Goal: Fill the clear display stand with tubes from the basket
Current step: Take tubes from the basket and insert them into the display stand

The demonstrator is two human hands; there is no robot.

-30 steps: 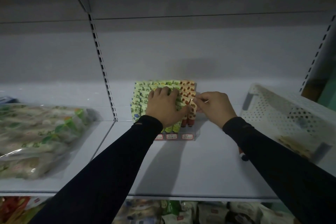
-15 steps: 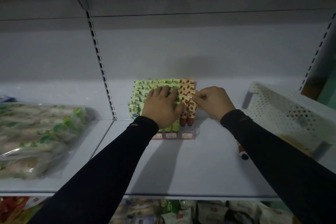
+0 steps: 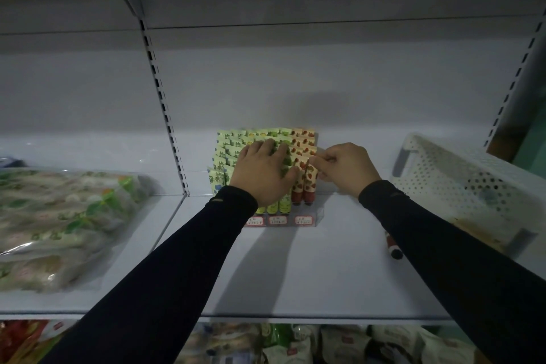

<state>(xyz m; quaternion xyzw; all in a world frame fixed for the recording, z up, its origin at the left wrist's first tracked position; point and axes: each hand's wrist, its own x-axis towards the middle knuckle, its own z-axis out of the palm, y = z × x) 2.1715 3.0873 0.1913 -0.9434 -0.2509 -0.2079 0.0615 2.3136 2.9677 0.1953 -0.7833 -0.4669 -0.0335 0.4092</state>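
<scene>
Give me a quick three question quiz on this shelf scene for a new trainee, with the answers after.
1. True or false: the left hand lies flat on the green tubes in the stand.
2. Which tubes does the right hand pinch at? A) green B) red C) none
3. Fill in: a loose tube lies on the shelf beside the right ____.

Key: 1 true. 2 B: its fingertips pinch the top of a red tube in the right column. 3 sleeve, between the stand and the basket.
</scene>
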